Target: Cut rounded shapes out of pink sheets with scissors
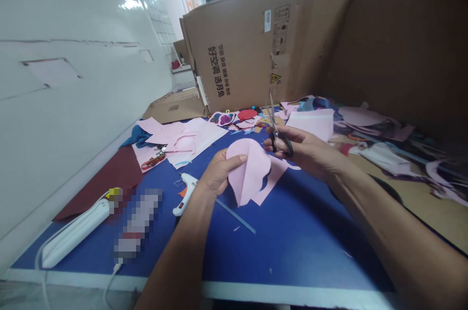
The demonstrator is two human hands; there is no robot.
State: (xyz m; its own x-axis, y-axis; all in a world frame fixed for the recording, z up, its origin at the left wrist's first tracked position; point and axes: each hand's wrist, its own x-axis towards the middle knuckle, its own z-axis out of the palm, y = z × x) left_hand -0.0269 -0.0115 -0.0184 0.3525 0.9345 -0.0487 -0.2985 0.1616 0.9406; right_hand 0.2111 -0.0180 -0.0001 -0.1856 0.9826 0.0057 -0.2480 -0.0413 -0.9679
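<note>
Seems to be at a cutting stage, between snips, judging by the open paper edge and the raised tool. Holds the pink shape above the blue surface in the left hand, with a closed grip, thumb on top and fingers beneath. Holds the scissors in the right hand, with a grip wrapped round the black handles, just beyond and to the right of the pink shape, pointing away from it with slightly parted blades. For any further cut, would call for turning the blades back to the wavy edge and steadying the paper clear of the fingertips. Shows under and right of the pink shape a loose pink sheet; left of it, a glue gun; nearer, a thin strip; farther left, a maroon sheet and a white power strip. Behind the pink shape, includes a red disc and, to its far right, heaped scraps. As for containers, rises behind everything as a large printed carton, with no view of any contents; includes beyond and left of the pink shape a smaller cardboard piece, impossible to tell whether box or flat.
</note>
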